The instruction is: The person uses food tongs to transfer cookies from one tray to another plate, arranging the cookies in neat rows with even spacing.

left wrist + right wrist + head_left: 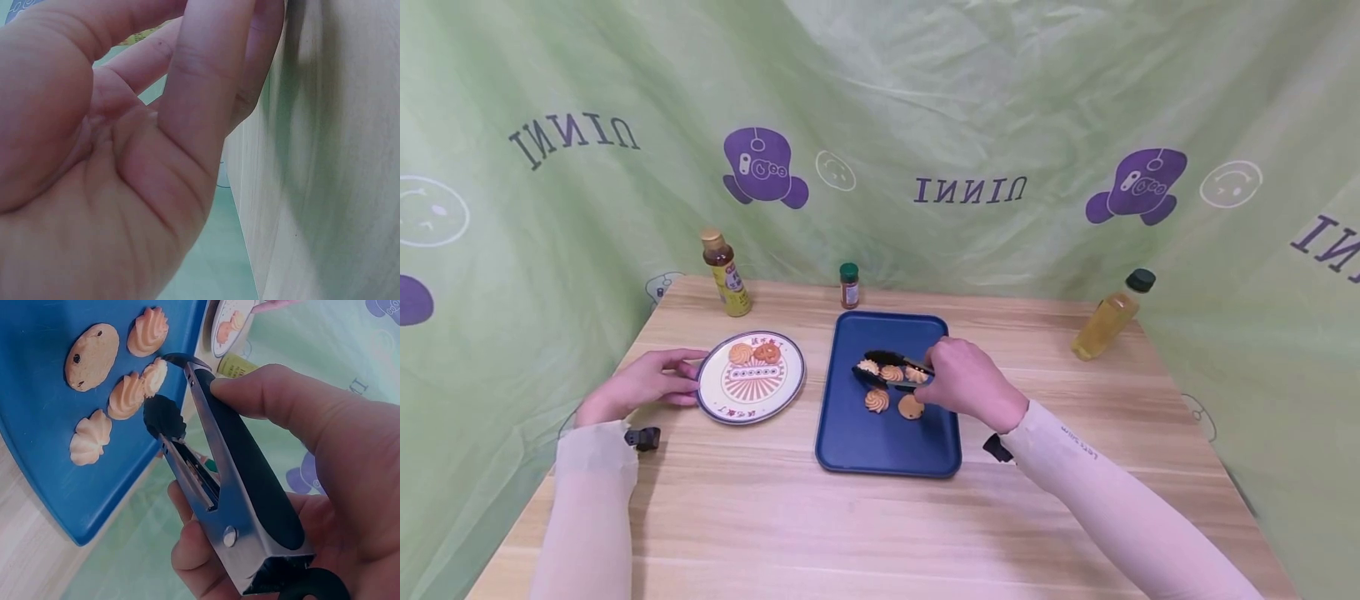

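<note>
My right hand (pixel 973 379) grips a pair of tongs (pixel 219 444), steel with black handles and tips, over the blue tray (pixel 887 450). The parted tips stand either side of a pale piped cookie (pixel 154 376); whether they touch it I cannot tell. Around it lie several more cookies, among them a swirled one (pixel 876 401) and a flat one with dark chips (pixel 92 356). At the left, my left hand (pixel 643 383) holds the near rim of a white plate (pixel 786 387) edged in blue. Two cookies (pixel 754 354) sit side by side on it. The fingertips are partly hidden in the left wrist view.
Behind the plate stands a yellow-labelled bottle (pixel 730 283) with a gold cap. A small green-capped jar (pixel 849 287) is behind the tray. At the back right is a bottle of yellow liquid (pixel 1107 325). A green printed curtain (pixel 880 100) surrounds the wooden table (pixel 760 517).
</note>
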`<state>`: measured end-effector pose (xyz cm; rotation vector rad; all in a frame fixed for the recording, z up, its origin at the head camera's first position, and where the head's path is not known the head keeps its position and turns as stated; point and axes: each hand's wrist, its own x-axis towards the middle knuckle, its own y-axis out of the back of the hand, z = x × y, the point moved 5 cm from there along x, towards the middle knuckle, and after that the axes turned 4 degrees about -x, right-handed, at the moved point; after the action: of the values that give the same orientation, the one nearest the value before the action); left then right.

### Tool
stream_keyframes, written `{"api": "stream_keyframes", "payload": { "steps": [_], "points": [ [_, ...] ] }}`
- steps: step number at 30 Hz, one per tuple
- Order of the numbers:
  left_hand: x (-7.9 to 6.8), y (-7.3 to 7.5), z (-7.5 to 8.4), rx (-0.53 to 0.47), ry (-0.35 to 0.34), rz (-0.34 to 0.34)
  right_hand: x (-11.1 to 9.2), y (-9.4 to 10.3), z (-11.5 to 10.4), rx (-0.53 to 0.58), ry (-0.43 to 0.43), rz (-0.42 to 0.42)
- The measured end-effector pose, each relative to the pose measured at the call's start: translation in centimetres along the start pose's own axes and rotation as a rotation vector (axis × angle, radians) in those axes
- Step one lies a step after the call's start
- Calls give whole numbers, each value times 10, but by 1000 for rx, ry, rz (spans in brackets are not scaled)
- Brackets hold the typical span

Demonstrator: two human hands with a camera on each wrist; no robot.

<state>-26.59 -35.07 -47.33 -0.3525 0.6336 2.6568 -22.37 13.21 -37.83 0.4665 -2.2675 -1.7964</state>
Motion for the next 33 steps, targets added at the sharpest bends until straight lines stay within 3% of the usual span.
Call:
{"api": "stream_keyframes", "payload": {
  "steps": [22,33],
  "points": [
    [1,0,1,-2,-8,-11,2,3,-4,0,-3,-28],
    [-1,-2,3,-10,-14,-12,11,10,-24,14,34,-20]
  ]
}}
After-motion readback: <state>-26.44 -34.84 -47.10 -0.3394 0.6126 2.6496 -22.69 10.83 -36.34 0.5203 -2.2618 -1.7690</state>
